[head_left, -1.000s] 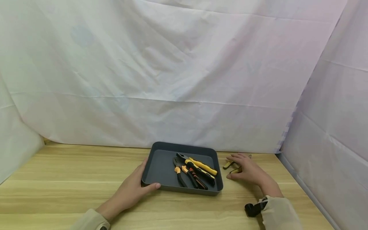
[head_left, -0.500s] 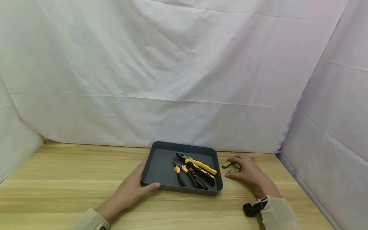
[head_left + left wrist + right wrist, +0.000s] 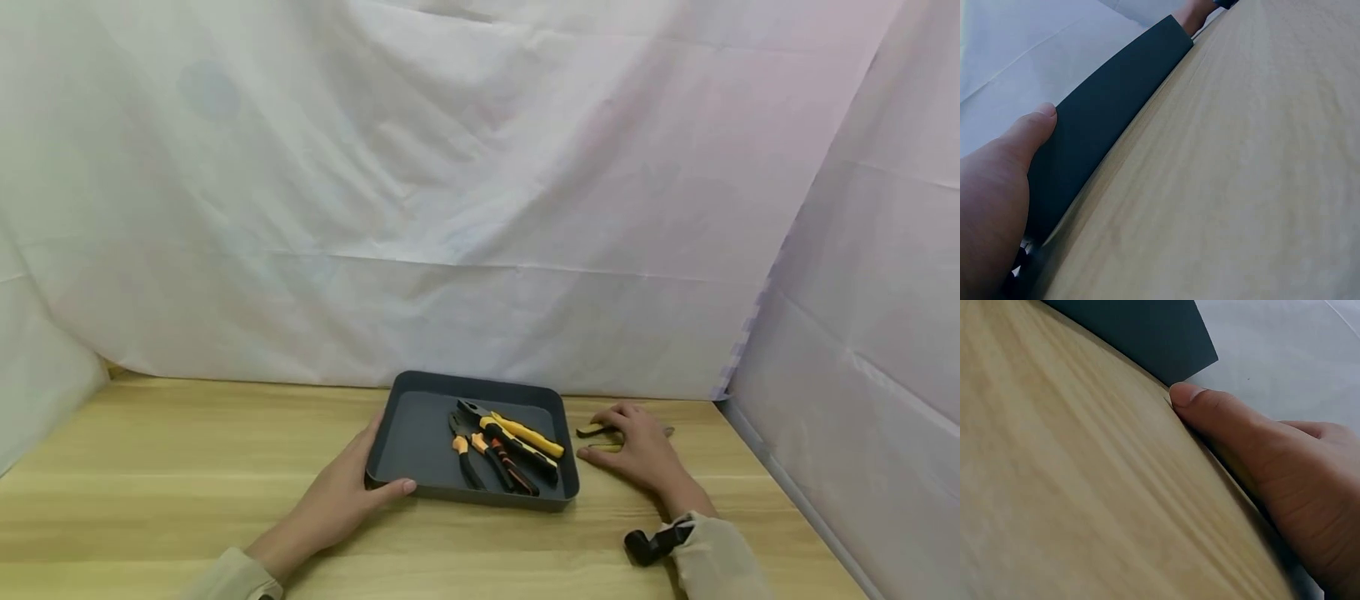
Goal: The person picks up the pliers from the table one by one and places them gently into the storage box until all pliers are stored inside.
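Note:
A dark grey tray [image 3: 480,381] sits on the wooden table [image 3: 187,450] and holds several pliers [image 3: 504,450] with yellow, orange and black handles. My left hand [image 3: 348,492] grips the tray's front left corner, thumb over the rim and fingers along the left wall. The left wrist view shows that thumb [image 3: 1013,147] on the tray wall [image 3: 1116,106]. Right of the tray, my right hand [image 3: 637,454] arches over a yellow-and-black pliers [image 3: 591,431] lying on the table, fingers curled round it. In the right wrist view the thumb [image 3: 1210,406] rests on the wood near the tray corner [image 3: 1147,331].
White cloth [image 3: 450,208] hangs behind the table and along its left and right sides. Bare wood lies left of the tray and along the front edge. A black wrist mount [image 3: 648,546] sits on my right sleeve.
My right hand's fingers have curled in over the pliers on the table and the hand has drawn slightly left. The left hand and tray stay put.

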A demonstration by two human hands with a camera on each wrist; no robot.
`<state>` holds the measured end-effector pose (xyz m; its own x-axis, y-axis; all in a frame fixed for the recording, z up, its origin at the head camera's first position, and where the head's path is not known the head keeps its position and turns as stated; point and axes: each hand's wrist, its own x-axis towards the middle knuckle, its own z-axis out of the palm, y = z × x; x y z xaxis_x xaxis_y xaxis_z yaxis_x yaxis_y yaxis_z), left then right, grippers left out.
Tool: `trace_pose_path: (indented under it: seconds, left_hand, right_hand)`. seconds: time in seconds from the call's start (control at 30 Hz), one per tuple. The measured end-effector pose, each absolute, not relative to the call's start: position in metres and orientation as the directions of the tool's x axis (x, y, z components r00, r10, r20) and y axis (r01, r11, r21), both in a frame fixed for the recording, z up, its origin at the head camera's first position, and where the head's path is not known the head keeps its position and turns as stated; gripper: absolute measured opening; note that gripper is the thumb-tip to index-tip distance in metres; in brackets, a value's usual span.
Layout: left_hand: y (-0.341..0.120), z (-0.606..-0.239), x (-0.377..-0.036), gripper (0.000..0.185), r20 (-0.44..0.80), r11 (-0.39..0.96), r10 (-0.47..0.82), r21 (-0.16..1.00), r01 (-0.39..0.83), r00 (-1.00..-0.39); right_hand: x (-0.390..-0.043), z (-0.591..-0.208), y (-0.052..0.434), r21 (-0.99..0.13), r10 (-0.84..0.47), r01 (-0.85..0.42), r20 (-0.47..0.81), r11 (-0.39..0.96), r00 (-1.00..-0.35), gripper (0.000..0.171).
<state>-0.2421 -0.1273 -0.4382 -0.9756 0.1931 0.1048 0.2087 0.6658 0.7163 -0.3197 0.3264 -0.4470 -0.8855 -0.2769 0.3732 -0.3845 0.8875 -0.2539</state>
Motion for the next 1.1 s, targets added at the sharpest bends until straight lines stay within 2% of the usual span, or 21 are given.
trace_pose_path:
  seconds: [0.37, 0.7, 1.1]
  left_hand:
    - [-0.123, -0.436, -0.245, 0.113, 0.111, 0.667, 0.204, 0.712, 0.221, -0.973]
    - [-0.124, -0.437, -0.242, 0.113, 0.097, 0.672, 0.2, 0.71, 0.208, -0.975]
    - [-0.13, -0.436, -0.243, 0.112, 0.083, 0.673, 0.198, 0.713, 0.197, -0.977]
  right_hand:
    - [-0.315, -0.444, 0.331, -0.216, -0.266, -0.392, 0.447, 0.894, -0.854, 0.045]
    - [-0.313, -0.445, 0.33, -0.183, -0.225, -0.325, 0.421, 0.928, -0.879, 0.046]
    - [-0.314, -0.439, 0.318, -0.212, -0.235, -0.359, 0.449, 0.909, -0.862, 0.04]
